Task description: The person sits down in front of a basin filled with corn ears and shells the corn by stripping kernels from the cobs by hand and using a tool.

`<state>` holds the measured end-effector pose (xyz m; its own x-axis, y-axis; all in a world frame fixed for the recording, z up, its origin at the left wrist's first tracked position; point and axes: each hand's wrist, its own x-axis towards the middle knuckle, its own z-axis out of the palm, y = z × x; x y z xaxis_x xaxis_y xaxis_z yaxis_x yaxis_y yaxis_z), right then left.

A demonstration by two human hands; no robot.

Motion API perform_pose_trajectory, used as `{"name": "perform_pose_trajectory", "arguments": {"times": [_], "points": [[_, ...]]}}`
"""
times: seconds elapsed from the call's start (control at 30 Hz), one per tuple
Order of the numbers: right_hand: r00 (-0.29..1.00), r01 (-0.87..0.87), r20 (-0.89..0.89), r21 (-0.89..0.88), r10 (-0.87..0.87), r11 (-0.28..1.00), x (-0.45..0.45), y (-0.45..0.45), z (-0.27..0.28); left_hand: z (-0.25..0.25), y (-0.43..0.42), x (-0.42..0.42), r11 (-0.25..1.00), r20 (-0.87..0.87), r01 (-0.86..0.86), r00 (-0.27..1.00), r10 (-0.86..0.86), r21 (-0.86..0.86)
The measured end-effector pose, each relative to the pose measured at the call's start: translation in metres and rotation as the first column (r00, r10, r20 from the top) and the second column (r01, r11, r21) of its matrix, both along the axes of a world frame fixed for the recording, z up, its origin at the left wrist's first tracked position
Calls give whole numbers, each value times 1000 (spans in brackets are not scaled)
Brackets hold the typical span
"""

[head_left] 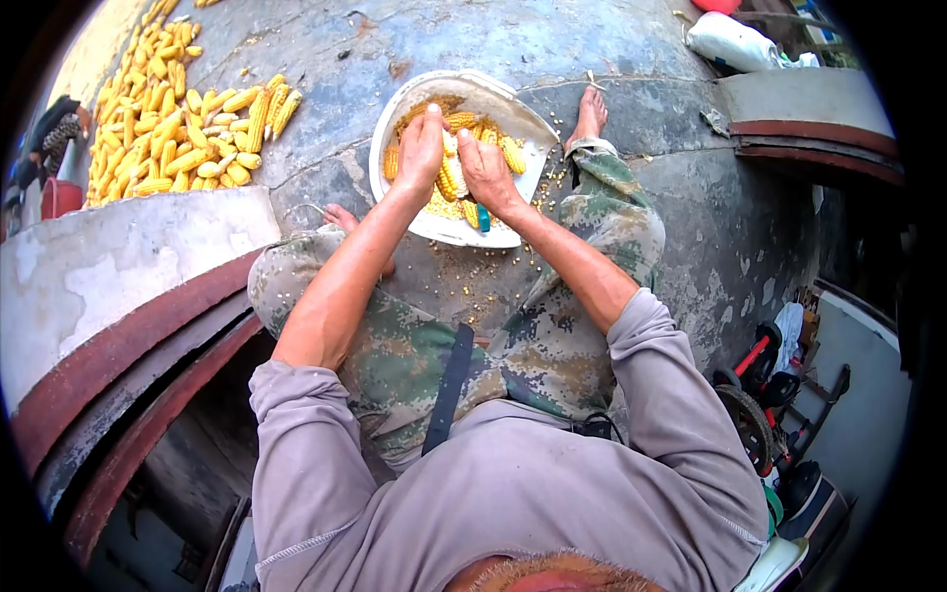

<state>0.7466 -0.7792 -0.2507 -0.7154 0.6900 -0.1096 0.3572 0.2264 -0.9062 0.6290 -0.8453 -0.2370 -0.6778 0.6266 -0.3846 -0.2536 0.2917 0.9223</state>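
Observation:
A partly stripped corn cob (451, 178) is held between my two hands, its bare whitish side showing. My left hand (419, 155) is closed around its left side, thumb pointing away from me. From the right, my right hand (486, 176) grips the same cob with bent fingers. Both hands are over a white basin (538, 128), which holds several yellow cobs (512, 155) and loose kernels. A small green object (483, 218) shows just below my right hand; its kind cannot be made out.
A large heap of yellow corn cobs (163, 128) lies on the concrete floor at the left. Loose kernels (473, 296) are scattered around the basin. A red bucket (61, 198) stands near another person (57, 133) at the far left. A white sack (735, 41) lies at the upper right.

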Motion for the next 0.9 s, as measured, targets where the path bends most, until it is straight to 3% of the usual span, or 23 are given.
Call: {"name": "perform_pose_trajectory", "arguments": {"times": [0.13, 0.2, 0.3, 0.37, 0.43, 0.57, 0.63, 0.67, 0.7, 0.73, 0.77, 0.8, 0.83, 0.87, 0.9], "points": [[999, -6, -31, -27, 5, 1000, 1, 2, 9, -5, 2, -4, 998, 89, -40, 995, 35, 46], [996, -65, -86, -382, 34, 922, 1, 1, 36, -5, 1, -4, 996, 122, -50, 992, 41, 71], [990, -138, -31, -232, 135, 963, -2, -1, 42, 3, 0, 0, 997, 40, -8, 999, 5, 77], [991, -135, -36, -229, 130, 964, -1, -1, 39, -3, 0, 4, 998, 28, -16, 999, 14, 54], [988, -144, -62, -34, 142, 989, -2, -1, 29, -7, -1, 5, 999, -1, -23, 1000, 24, 36], [990, -131, 23, -218, 140, 967, 1, -3, 30, -14, -2, 5, 1000, -81, 23, 996, -22, 12], [989, -53, -143, -31, 48, 998, 0, -8, 24, -16, -2, 6, 1000, -96, 26, 995, -25, 4], [989, -53, -142, -33, 48, 998, 2, -6, 4, -15, -3, 6, 999, -121, 35, 992, -33, 22], [992, -69, -83, 269, 94, 961, 6, -1, -26, -14, -3, 7, 998, -146, 46, 989, -40, 38], [993, -93, -12, 546, 118, 832, 8, 3, -42, -14, -2, 6, 998, -146, 49, 988, -42, 38], [993, -91, -11, 546, 116, 833, 6, 1, -23, -14, -2, 5, 996, -100, 68, 993, -62, 56], [996, -61, -44, 271, 75, 961, 5, 0, -2, -14, -3, 4, 994, -55, 84, 995, -80, 74], [998, -30, -65, -29, 28, 999, 3, 0, 13, -13, -1, 5, 994, -56, 82, 995, -78, 74], [997, -33, -65, -30, 31, 999, 1, 2, 14, -12, 0, 8, 995, -76, 50, 996, -43, 89], [999, -24, -34, -140, 20, 990, 0, 6, 16, -11, 0, 9, 994, -95, 19, 995, -9, 105]]}}
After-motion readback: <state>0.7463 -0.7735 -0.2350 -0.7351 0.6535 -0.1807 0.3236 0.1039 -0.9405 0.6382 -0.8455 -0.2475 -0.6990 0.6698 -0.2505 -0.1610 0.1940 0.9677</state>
